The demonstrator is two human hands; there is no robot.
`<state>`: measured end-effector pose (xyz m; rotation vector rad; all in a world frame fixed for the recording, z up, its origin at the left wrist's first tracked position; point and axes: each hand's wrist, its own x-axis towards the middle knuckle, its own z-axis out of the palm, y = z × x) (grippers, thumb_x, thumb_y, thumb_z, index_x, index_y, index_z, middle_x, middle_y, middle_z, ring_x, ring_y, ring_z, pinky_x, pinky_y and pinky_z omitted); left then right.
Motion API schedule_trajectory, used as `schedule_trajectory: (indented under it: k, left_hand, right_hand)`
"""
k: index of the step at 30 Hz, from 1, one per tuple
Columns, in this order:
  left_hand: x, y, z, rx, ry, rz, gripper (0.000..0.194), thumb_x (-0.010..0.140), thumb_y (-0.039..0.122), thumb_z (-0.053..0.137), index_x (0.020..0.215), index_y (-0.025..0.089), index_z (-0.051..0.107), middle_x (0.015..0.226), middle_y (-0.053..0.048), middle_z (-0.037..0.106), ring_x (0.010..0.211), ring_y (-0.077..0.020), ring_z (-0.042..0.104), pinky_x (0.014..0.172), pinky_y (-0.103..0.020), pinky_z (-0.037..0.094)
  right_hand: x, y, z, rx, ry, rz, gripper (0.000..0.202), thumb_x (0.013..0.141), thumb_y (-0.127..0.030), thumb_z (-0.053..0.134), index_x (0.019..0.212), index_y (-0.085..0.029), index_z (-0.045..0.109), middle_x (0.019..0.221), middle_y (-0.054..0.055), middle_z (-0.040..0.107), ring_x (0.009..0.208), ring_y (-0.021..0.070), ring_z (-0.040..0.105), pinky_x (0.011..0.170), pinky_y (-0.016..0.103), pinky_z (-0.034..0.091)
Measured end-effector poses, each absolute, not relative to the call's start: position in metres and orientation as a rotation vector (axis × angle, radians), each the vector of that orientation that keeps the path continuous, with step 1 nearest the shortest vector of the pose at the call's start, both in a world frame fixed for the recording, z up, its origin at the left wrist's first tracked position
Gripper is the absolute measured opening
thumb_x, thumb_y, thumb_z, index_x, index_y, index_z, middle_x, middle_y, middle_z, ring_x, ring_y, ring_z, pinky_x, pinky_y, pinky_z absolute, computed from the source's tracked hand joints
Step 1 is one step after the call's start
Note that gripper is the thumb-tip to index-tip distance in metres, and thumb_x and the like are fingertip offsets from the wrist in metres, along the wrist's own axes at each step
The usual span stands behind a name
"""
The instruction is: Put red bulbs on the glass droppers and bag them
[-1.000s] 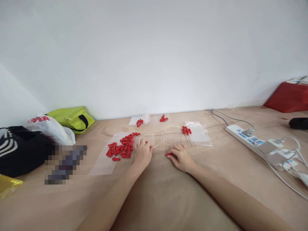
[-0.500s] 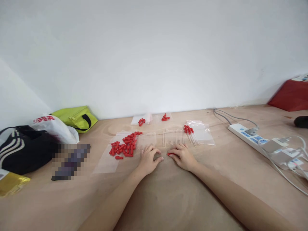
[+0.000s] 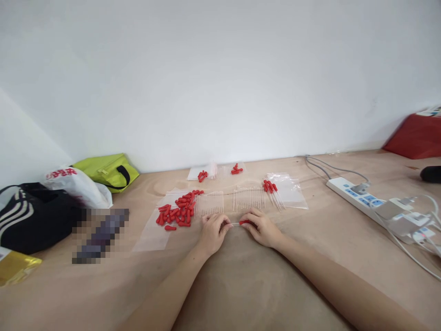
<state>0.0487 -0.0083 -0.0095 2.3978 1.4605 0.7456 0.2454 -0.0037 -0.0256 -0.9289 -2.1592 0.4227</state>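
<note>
Between my hands lies a thin clear glass dropper tube point(image 3: 235, 224), level, its right end at a red rubber bulb point(image 3: 244, 222). My left hand point(image 3: 214, 230) pinches the tube between thumb and fingers. My right hand point(image 3: 261, 227) is closed on the bulb, partly hiding it. Just beyond my hands lie two rows of clear tubes, a left row point(image 3: 209, 202) and a right row point(image 3: 250, 197). A pile of red rubber bulbs point(image 3: 177, 211) is left of my left hand. Several droppers with red bulbs point(image 3: 270, 186) lie at the right on clear plastic bags point(image 3: 292, 193).
Farther back are small bags with red bulbs point(image 3: 202, 175). A white power strip point(image 3: 358, 195) with plugs and cables is on the right. A green bag point(image 3: 106, 170), a white plastic bag point(image 3: 77, 186) and a black bag point(image 3: 37, 216) stand left. The wall rises behind the table.
My left hand's fingers have closed more tightly around the glass tube, near the bulb. The tube and bulb are now in line between both hands. My right hand has barely moved.
</note>
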Motion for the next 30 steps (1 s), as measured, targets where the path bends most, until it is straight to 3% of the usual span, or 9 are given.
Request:
schedule_trajectory:
  k: [7,12,30]
  left_hand:
    - [0.0485,-0.0088,-0.0083,2.407,1.439,0.765,0.016,0.085,0.031,0.047,0.077,0.020,0.054,0.076,0.002,0.064,0.074,-0.0150,0.057,0.077,-0.033,0.028]
    - [0.0479,-0.0085,-0.0077,2.439,1.386,0.797,0.018,0.087,0.032,0.044,0.081,0.021,0.057,0.080,0.001,0.066,0.077,-0.0152,0.058,0.077,-0.033,0.027]
    - [0.0481,-0.0095,-0.0116,2.511,1.292,0.762,0.022,0.086,0.031,0.045,0.076,0.022,0.062,0.077,0.002,0.069,0.074,-0.0142,0.059,0.076,-0.032,0.028]
  right_hand:
    - [0.2420,-0.0057,-0.0224,-0.921,-2.129,0.509,0.009,0.084,-0.017,0.044,0.084,-0.019,0.052,0.081,0.003,0.058,0.077,0.0138,0.054,0.070,0.027,0.044]
    - [0.2394,-0.0037,-0.0265,-0.933,-2.169,0.440,0.007,0.084,-0.022,0.047,0.083,-0.019,0.053,0.080,0.003,0.059,0.077,0.0144,0.055,0.070,0.028,0.043]
    - [0.2429,-0.0030,-0.0297,-0.854,-2.262,0.268,0.016,0.086,-0.019,0.042,0.082,-0.018,0.057,0.077,0.004,0.061,0.075,0.0146,0.055,0.072,0.030,0.039]
